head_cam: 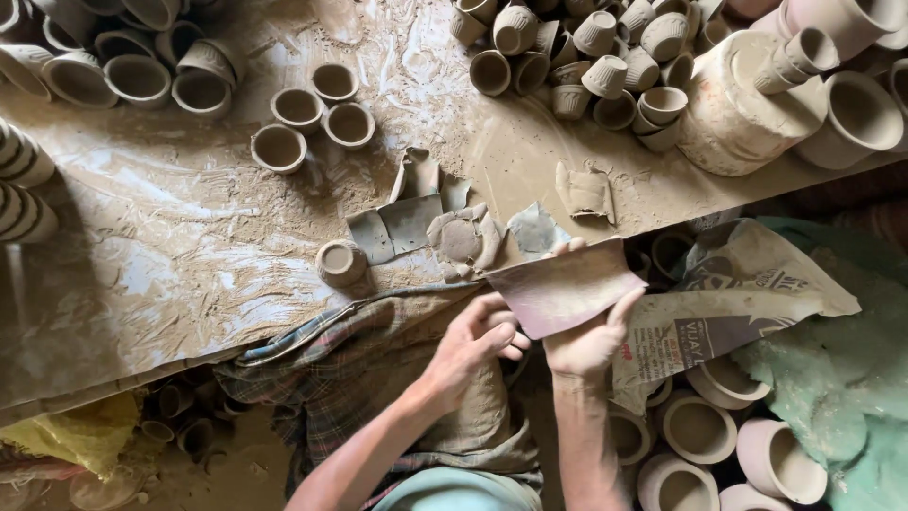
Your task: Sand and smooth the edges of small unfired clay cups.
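My right hand [588,343] holds a flat, purplish-brown sheet of clay-stained material [565,288] by its lower right edge, just off the front edge of the muddy work board [170,255]. My left hand [478,333] touches the sheet's lower left corner with curled fingers. Just beyond the sheet on the board lie torn grey clay slabs [407,223] and a lumpy clay piece [463,238]. A small clay cup [340,262] stands upside down to their left.
Several small unfired clay cups [586,52] are heaped at the board's far edge, more [312,109] at the left. A large clay block [738,114] sits far right. Crumpled newspaper [728,303] and bigger pots [700,431] lie at lower right. Checked cloth [350,360] covers my lap.
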